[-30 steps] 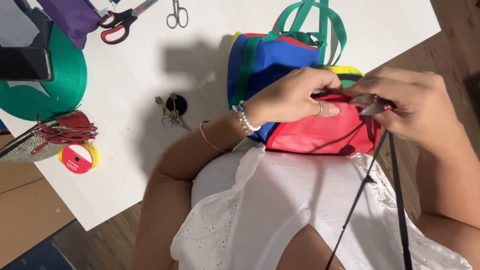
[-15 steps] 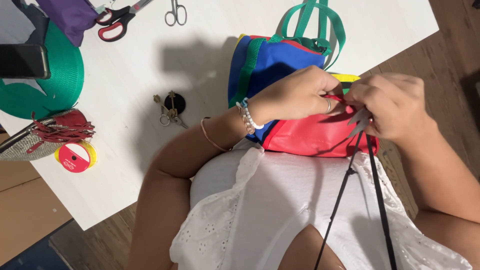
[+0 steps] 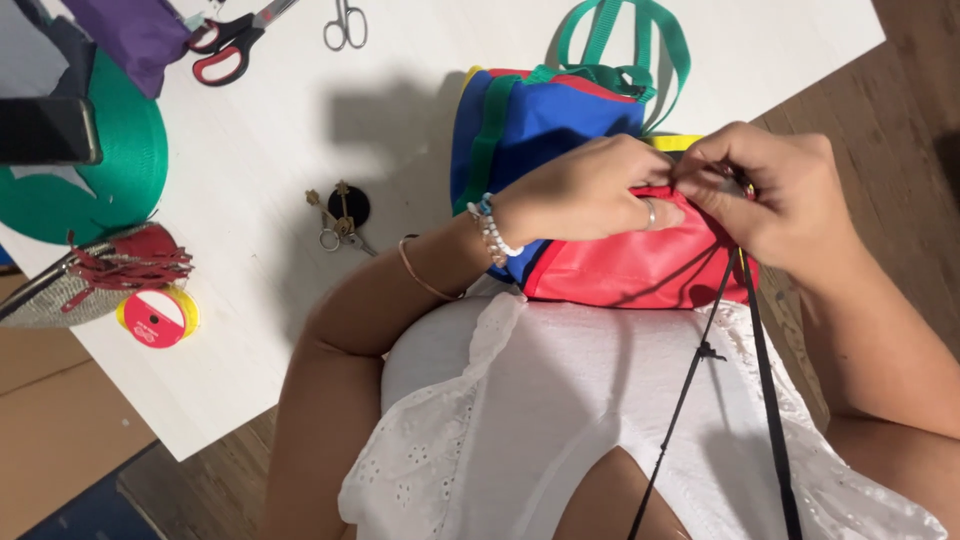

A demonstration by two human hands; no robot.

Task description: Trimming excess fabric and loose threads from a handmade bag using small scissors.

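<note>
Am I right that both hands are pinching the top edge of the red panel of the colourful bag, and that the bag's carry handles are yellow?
Not quite. The head view shows the left hand and right hand pinching the red panel's top edge on the colourful bag, but the carry handles are green, not yellow.

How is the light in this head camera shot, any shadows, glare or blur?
Head view: even indoor light with no glare on the white table; a soft grey shadow falls left of the colourful bag; left hand and right hand on the bag's red panel are sharp; the black cord shows clearly against the white top.
</note>
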